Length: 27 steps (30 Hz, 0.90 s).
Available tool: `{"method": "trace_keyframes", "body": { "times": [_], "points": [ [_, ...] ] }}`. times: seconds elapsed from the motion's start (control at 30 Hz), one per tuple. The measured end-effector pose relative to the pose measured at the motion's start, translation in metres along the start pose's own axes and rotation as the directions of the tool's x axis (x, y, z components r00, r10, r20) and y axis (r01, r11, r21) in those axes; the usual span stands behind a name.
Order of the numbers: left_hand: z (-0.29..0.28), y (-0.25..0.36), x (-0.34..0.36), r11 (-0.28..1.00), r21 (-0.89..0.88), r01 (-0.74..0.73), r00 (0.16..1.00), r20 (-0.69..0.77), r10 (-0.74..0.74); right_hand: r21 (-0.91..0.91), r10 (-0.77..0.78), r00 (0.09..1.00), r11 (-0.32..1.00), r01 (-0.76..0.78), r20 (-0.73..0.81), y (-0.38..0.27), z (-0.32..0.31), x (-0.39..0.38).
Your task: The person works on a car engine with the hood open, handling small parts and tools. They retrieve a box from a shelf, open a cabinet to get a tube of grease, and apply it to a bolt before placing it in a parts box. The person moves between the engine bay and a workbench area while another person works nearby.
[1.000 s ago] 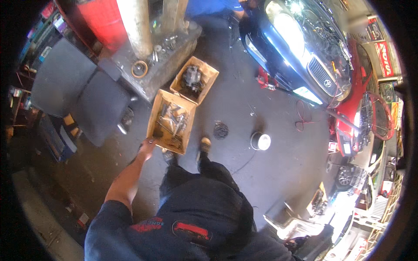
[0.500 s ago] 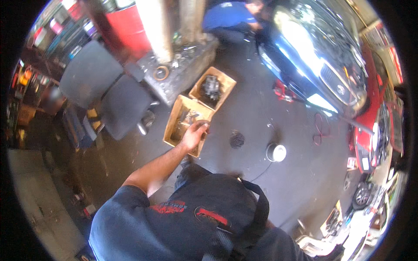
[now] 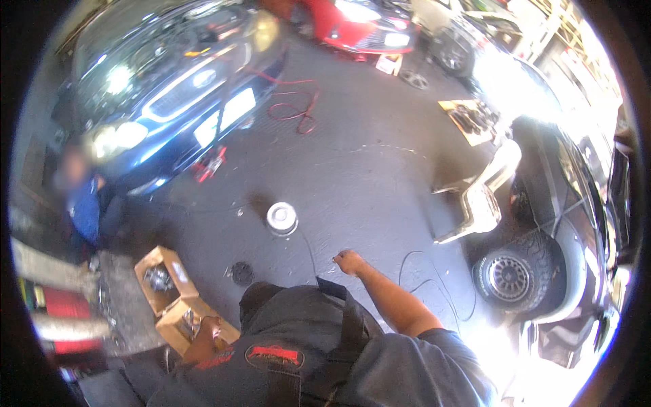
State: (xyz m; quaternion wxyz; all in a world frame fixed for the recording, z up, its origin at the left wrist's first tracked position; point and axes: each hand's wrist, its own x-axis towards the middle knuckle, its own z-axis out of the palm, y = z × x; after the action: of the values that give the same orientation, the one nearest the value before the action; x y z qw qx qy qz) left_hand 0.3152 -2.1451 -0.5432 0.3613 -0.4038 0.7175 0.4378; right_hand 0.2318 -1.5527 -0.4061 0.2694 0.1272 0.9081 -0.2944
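Note:
My left hand is at the near cardboard box, over its right part. Its fingers look curled, and what they hold, if anything, cannot be made out. Small metal pieces show inside that box beside the hand. Touching it is a second open cardboard box with a grey metal car part in it. My right hand is held out ahead of me over the dark floor, its fingers closed; anything in them is too small to name.
A round white lamp-like thing with a cable stands ahead. A blue car is far left, a person in blue beside it. On the right are a white plastic chair and a car wheel. A red hose lies farther off.
My view has swung to the right, so the boxes now sit at the lower left. My right hand and the white chair have come into sight. My left hand stays by the near box.

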Motion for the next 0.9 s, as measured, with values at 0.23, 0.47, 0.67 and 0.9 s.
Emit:
{"method": "trace_keyframes", "body": {
  "times": [0.23,0.47,0.67,0.9],
  "points": [
    [0.105,0.256,0.027,0.946,0.078,-0.314,0.947,-0.041,0.318,0.45,0.073,0.977,0.893,0.026,-0.202,0.017,-0.162,0.1],
    [0.22,0.491,0.14,0.931,0.325,-0.169,0.951,0.303,0.066,0.201,0.183,0.959,0.969,-0.14,-0.215,0.123,-0.273,0.232],
    [0.384,0.77,0.114,0.511,0.784,-0.352,0.927,0.367,0.075,-0.464,0.501,0.805,0.822,-0.329,0.318,0.331,-0.286,0.183],
    [0.702,1.08,-0.006,-0.078,0.35,-0.933,0.302,0.885,0.353,-0.324,0.601,0.74,0.795,-0.513,0.303,0.449,-0.341,0.215]
  ]
}}
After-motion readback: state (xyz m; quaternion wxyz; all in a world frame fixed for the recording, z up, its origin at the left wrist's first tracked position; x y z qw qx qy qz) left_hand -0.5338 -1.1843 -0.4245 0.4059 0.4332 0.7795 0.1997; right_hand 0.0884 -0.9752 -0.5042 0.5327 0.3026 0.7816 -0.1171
